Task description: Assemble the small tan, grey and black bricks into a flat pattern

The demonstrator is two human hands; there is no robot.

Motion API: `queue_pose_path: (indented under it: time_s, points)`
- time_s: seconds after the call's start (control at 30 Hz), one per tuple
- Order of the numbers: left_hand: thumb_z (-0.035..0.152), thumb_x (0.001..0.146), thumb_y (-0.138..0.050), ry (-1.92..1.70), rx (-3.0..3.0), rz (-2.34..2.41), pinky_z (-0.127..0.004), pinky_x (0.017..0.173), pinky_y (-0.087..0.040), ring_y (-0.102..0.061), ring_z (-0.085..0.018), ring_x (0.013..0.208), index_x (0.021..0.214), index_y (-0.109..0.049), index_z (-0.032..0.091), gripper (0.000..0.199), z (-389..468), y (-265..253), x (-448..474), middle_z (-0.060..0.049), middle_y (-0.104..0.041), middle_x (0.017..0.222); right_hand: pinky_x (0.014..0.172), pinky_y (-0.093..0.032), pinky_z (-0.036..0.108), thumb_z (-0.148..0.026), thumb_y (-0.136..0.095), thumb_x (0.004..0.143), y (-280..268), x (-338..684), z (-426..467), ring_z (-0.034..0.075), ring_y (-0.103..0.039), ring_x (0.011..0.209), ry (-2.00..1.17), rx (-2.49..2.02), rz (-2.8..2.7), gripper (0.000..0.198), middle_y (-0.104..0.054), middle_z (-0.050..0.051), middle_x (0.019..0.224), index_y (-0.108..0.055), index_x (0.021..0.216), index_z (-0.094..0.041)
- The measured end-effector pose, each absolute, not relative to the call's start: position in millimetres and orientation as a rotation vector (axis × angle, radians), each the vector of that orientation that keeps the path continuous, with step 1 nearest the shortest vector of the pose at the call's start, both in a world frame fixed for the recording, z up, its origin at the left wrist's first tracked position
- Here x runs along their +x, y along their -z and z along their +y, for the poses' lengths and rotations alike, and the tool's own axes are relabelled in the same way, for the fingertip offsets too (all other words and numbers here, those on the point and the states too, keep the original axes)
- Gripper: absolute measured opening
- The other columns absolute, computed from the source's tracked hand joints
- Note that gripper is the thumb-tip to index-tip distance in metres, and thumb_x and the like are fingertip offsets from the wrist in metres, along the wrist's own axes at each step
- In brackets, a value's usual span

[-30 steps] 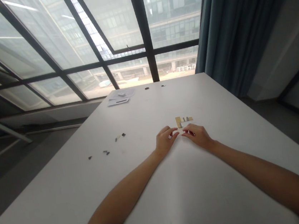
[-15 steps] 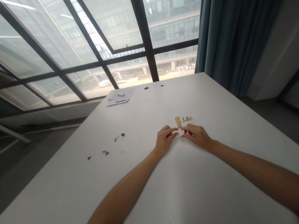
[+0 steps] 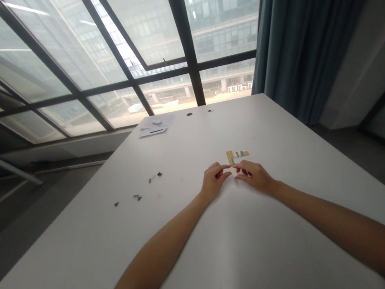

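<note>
An L-shaped layout of small flat yellow pieces [image 3: 229, 155], with a few grey-blue bits among them, lies on the white table just beyond my hands. My left hand [image 3: 213, 179] comes in from the left, its index fingertip at the near end of the layout. From the other side my right hand [image 3: 254, 175] brings its index fingertip to the same spot. On each hand a gap shows between thumb and index finger, and I see nothing gripped. The fingertips hide the layout's nearest end.
Left on the table [image 3: 196, 241] lie small dark pieces [image 3: 138, 197], another dark piece [image 3: 159, 174] and a pale yellow strip [image 3: 152, 177]. Papers [image 3: 152, 131] with a dark pen-like stick rest at the far left edge. A round dark disc [image 3: 189, 114] is at the back.
The view has shifted very slightly. Both hands stay at the near end of the layout, and the right index fingertip has edged a little closer to the left one.
</note>
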State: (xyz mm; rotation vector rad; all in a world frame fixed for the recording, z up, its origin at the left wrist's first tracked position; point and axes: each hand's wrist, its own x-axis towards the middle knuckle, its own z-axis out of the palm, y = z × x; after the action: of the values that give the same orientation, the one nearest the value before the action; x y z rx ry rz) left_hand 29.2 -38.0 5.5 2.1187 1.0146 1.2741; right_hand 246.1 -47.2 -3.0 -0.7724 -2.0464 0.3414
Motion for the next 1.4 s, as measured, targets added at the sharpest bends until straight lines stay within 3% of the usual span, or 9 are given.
queue_pose_path:
  time_s: [0.27,0.6,1.4]
  points:
    - [0.042,0.089,-0.069,-1.289,2.106,0.989,-0.024,0.06,-0.037,-0.043,-0.011,0.062,0.099,-0.076,0.018,0.027,-38.2,-5.6,30.9,0.002,-0.047,0.067,0.062,-0.048,0.027,-0.044,-0.064,0.093,3.9,245.9,-47.5,0.013,-0.051,0.061,-0.282,-0.806,-2.0,0.029,-0.065,0.003,0.086,-0.066,0.111,-0.021]
    - [0.036,0.083,-0.072,-1.131,2.026,0.932,-0.021,0.059,-0.038,-0.041,-0.008,0.058,0.119,-0.07,0.016,0.041,-42.5,-3.6,29.5,0.004,-0.052,0.066,0.055,-0.045,0.025,-0.041,-0.068,0.091,3.6,245.9,-46.1,0.011,-0.05,0.057,-0.267,-0.758,-1.934,0.026,-0.064,0.002,0.083,-0.065,0.108,-0.022]
    - [0.034,0.08,-0.073,-1.179,2.138,0.892,-0.019,0.056,-0.037,-0.039,-0.007,0.053,0.111,-0.07,0.015,0.037,-43.5,-4.3,27.5,0.006,-0.051,0.06,0.052,-0.043,0.024,-0.025,-0.069,0.088,3.2,244.3,-49.8,0.01,-0.048,0.058,-0.381,-0.708,-1.992,0.03,-0.063,0.002,0.088,-0.063,0.118,-0.024]
